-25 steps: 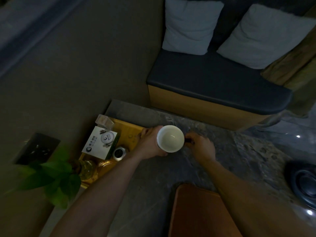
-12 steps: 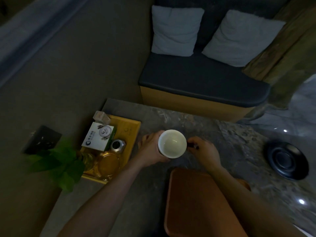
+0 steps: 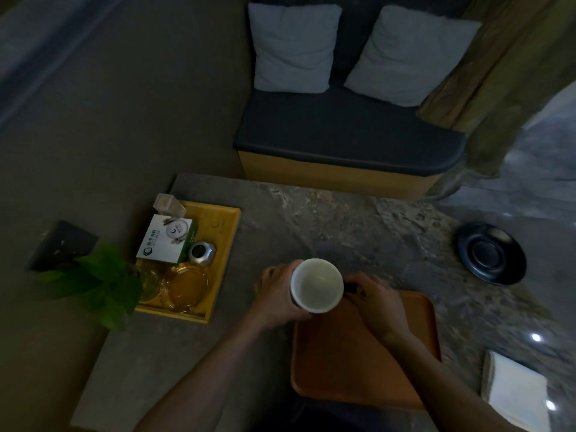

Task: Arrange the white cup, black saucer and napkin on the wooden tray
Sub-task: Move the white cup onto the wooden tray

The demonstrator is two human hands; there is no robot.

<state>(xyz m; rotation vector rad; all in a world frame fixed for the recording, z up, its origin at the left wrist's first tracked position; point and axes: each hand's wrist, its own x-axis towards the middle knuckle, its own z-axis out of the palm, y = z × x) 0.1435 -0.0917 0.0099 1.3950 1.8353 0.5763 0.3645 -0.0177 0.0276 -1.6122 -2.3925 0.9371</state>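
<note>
I hold the cup (image 3: pixel 317 284) with both hands, my left hand (image 3: pixel 278 294) around its side and my right hand (image 3: pixel 375 300) pinching its handle, over the tray (image 3: pixel 355 363) corner.

Both hands hold the white cup (image 3: pixel 317 284) over the far left corner of the wooden tray (image 3: pixel 349 363): the left hand (image 3: pixel 277 296) wraps its side, the right hand (image 3: pixel 375 299) pinches its handle. The black saucer (image 3: pixel 492 253) sits near the counter's (image 3: pixel 187 353) right edge, the napkin (image 3: pixel 514 389) at its near right corner.
</note>
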